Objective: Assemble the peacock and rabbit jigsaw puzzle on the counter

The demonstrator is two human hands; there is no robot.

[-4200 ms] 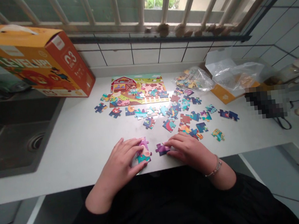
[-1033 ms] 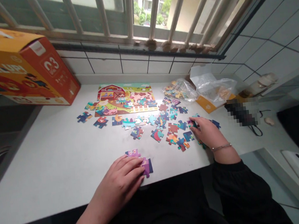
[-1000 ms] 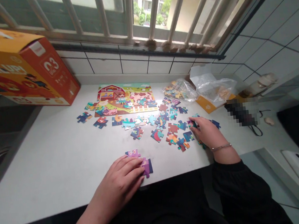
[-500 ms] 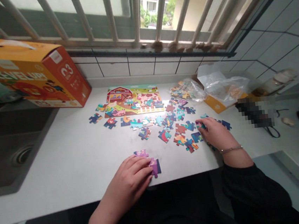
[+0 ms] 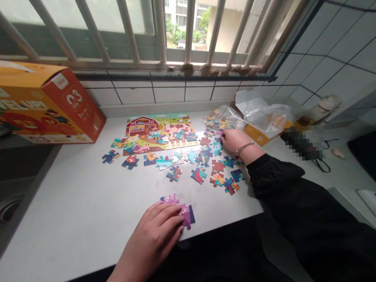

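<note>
Right hand point(image 5: 232, 140) has gone farther across loose pieces point(image 5: 199, 174); bag point(image 5: 222, 117) just beyond fingers, which bend onto one piece, grip unclear. Left hand point(image 5: 158, 232) stays flat, joined purple pieces point(image 5: 185, 213) under fingertips, near worktop point(image 5: 81, 204) edge. Seemingly nothing lifted yet.

White countertop point(image 5: 74, 205), with orange box point(image 5: 55, 114) at back left, farm puzzle point(image 5: 163, 132) by the wall. Loose pieces point(image 5: 199, 175) scattered in front; purple pieces point(image 5: 188, 214) near the front edge.
</note>
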